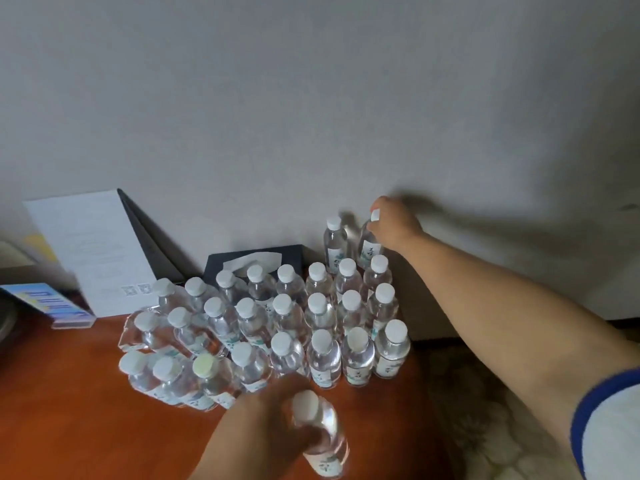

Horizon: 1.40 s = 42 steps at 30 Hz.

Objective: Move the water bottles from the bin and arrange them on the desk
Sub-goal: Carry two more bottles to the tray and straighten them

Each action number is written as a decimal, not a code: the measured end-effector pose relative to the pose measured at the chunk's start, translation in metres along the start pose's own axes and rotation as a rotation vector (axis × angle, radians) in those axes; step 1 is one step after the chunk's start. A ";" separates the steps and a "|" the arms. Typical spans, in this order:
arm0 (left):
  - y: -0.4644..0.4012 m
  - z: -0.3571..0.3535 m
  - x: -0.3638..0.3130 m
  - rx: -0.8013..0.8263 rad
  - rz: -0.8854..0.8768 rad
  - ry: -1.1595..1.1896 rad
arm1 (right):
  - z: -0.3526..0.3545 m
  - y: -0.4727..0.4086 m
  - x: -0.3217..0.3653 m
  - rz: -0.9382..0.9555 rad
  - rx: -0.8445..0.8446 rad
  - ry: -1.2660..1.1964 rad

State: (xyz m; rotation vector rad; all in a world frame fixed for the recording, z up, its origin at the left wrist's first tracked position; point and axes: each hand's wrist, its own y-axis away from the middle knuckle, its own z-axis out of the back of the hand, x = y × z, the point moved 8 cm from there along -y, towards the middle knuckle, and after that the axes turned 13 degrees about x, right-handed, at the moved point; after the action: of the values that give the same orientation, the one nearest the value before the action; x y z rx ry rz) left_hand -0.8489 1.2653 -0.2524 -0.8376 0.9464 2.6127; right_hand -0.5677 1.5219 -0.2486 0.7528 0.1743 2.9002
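Several clear water bottles with white caps (287, 320) stand in rows on the reddish-brown desk (69, 393). My right hand (394, 223) reaches to the back right corner and grips the neck of a bottle (370, 249) against the wall, beside another upright bottle (335, 245). My left hand (273, 424) holds a bottle (322, 438) by its body above the desk's front edge, cap pointing up. Part of the left group is still wrapped in plastic film (138, 334). The bin is out of view.
A black tissue box (287, 252) sits behind the rows. A white printed card on a black stand (93, 251) leans at the back left, with a blue sign holder (52, 306) beside it. Patterned carpet (485, 410) lies to the right of the desk.
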 end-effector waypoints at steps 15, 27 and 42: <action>0.085 0.187 -0.199 -0.063 -0.579 0.085 | 0.234 0.301 0.101 0.086 -0.083 -0.099; 0.150 0.062 -0.388 0.164 -0.854 -0.034 | 0.337 0.534 0.012 -0.113 -0.341 -0.112; 0.157 -0.246 -0.712 0.346 -1.112 -0.036 | 0.474 0.768 -0.291 -0.428 -0.551 -0.028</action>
State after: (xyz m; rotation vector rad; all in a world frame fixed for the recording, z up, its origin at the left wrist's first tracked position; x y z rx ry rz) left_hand -0.2296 0.9661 0.0935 -0.8607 0.6064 1.4604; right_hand -0.1649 0.7556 0.1376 0.5660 -0.4027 2.3558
